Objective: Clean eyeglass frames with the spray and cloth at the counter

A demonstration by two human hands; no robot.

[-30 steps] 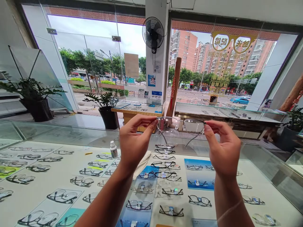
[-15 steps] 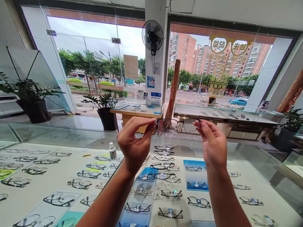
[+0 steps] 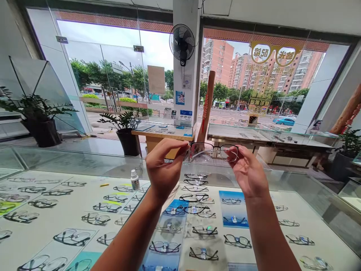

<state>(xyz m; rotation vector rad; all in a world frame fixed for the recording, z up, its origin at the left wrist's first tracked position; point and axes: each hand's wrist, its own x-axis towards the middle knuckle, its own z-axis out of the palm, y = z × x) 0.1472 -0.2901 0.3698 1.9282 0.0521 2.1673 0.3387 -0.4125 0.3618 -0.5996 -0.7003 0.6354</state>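
Observation:
A pair of eyeglasses (image 3: 216,146) with a dark upper rim and clear lenses is held up above the glass counter, its front spread between my two hands. My left hand (image 3: 166,165) pinches the left end of the frame near the hinge. At the right end, my right hand (image 3: 252,171) has its thumb by the hinge. Its curled fingertips show through the right lens, behind it. The temples are mostly hidden. Below my hands, several other eyeglasses (image 3: 203,253) lie in rows inside the display counter.
The counter's glass edge (image 3: 113,162) runs across in front of me. A small white-capped bottle (image 3: 134,180) stands left of my left forearm. Beyond are a potted plant (image 3: 127,141), a wooden desk (image 3: 152,140), a leaning log (image 3: 207,101) and another glass showcase (image 3: 270,137).
The right end of the eyeglasses has turned slightly. My right hand has shifted left, and its fingers now sit farther behind the right lens. My left hand has moved slightly right, keeping its pinch.

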